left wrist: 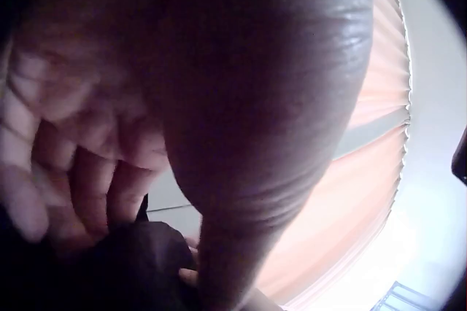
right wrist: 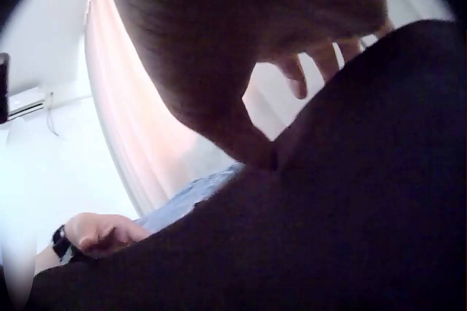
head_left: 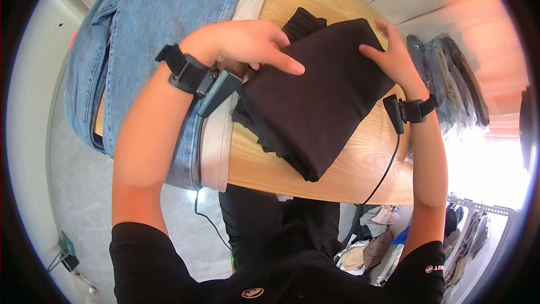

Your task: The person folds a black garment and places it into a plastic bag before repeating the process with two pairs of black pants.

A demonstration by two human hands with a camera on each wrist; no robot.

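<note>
A folded black garment (head_left: 315, 95) lies over the wooden table, with a gathered, ribbed band (head_left: 304, 22) showing at its far edge. My left hand (head_left: 247, 45) is at its left side. The thumb stretches across the top of the cloth, and the other fingers are partly hidden below; in the left wrist view they bend loosely beside the dark fabric (left wrist: 157, 253). At the far right edge is my right hand (head_left: 396, 59), its thumb touching the cloth and its fingers spread beyond the edge. A wide gap shows between thumb and fingers in the right wrist view.
Blue denim (head_left: 163, 17) with a pale strip of cloth (head_left: 216, 163) covers the table's left part. Bare wood (head_left: 360, 174) shows at the near right. Clothes in clear plastic (head_left: 444, 79) are beyond the right edge. Camera cables (head_left: 385, 174) trail from both wrists.
</note>
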